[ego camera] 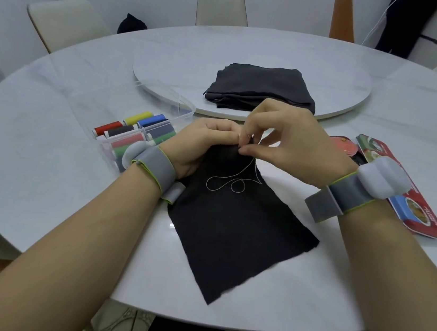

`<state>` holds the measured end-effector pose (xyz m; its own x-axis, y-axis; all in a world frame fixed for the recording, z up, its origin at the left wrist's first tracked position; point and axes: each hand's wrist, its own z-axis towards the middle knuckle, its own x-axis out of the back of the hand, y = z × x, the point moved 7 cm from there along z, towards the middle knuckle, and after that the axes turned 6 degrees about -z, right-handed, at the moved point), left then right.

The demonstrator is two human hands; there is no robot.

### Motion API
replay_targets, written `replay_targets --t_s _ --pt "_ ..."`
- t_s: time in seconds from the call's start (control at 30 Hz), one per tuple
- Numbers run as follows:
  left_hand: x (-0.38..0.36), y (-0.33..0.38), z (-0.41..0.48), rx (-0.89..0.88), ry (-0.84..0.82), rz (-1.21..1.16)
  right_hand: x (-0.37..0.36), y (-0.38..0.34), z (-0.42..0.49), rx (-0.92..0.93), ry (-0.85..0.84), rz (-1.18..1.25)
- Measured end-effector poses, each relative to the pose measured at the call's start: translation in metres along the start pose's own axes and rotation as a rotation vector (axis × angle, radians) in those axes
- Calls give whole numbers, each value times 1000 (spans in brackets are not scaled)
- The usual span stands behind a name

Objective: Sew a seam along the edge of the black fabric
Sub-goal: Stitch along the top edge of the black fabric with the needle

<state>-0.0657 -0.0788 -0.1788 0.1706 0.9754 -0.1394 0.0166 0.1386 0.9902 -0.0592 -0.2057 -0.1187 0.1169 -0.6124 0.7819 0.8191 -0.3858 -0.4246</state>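
A piece of black fabric (233, 231) lies on the white table, its far edge lifted between both hands. My left hand (200, 143) grips that far edge, fingers curled round it. My right hand (279, 134) pinches a thin needle at the fabric's edge with thumb and forefinger. A pale thread (226, 184) runs from the pinch down onto the cloth and lies there in two loops. The needle itself is barely visible between the fingertips.
A clear box of coloured thread spools (135, 132) stands left of my left hand, its lid open behind it. A folded stack of dark cloth (261, 87) lies on the turntable (168, 75). A red tin (403, 189) sits at the right. Chairs ring the table.
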Motion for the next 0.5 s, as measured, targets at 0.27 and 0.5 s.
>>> replay_targets --t_s 0.27,0.5 --pt "1 -1 1 -13 -6 -10 10 -4 0 22 110 -29" --pt "3 2 0 -66 2 97 10 -37 0 149 177 -25"
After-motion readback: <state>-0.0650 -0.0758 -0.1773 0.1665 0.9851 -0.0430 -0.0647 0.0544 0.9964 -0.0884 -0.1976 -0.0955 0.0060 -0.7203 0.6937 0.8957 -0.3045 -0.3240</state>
